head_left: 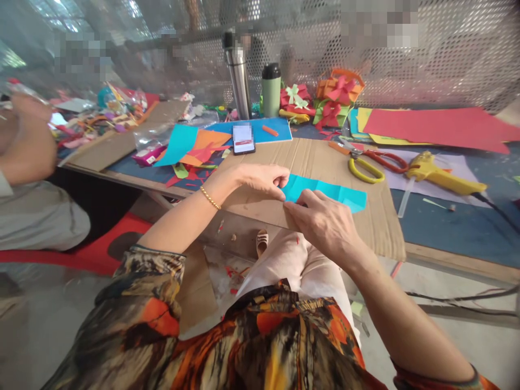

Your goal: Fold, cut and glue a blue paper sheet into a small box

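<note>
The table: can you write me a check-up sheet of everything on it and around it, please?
Surface: cardboard on a blue table.
Job's things: creased blue paper; scissors and glue gun beyond its right end.
Clutter: red scraps, phone, two flasks.
Hands: left hand at the paper's left end, right hand at its near edge; grip unclear.
Cables: one cable from the glue gun; more below the tabletop.
Surroundings: mesh behind the flasks; another person's arm at left.

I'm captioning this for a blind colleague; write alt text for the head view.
A person's left hand and right hand touch creased blue paper over cardboard. Scissors and a yellow glue gun lie to the right.
</note>
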`<state>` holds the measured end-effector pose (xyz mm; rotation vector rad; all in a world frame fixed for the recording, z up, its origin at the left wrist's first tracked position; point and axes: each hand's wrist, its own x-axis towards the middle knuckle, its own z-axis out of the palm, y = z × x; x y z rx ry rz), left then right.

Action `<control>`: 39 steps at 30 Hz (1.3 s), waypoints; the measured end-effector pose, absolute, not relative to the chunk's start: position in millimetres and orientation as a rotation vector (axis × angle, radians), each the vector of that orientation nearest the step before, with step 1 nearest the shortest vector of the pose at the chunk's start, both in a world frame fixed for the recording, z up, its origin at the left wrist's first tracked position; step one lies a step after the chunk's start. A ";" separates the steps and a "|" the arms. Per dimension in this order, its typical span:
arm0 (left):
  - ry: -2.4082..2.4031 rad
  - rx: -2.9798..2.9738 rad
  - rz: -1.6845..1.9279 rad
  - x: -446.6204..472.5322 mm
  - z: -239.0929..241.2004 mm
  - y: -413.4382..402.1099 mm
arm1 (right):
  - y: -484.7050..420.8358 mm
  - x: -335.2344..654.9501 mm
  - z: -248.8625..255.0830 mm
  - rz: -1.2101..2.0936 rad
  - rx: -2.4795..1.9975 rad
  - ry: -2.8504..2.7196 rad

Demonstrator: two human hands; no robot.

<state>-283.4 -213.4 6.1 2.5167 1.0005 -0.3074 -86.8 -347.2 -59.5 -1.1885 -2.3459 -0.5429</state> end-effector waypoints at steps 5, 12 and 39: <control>1.045 2.511 -0.317 -281.0 6.8 -215.6 | -347.2 -85.7 -60.1 -0.516 -1.188 -2.364; 1.066 2.485 -0.365 -277.7 16.0 -220.6 | -349.9 -85.5 -59.3 -0.512 -1.179 -2.356; 1.265 2.558 -0.231 -261.6 11.9 -231.4 | -351.0 -87.5 -56.1 -0.442 -1.233 -2.401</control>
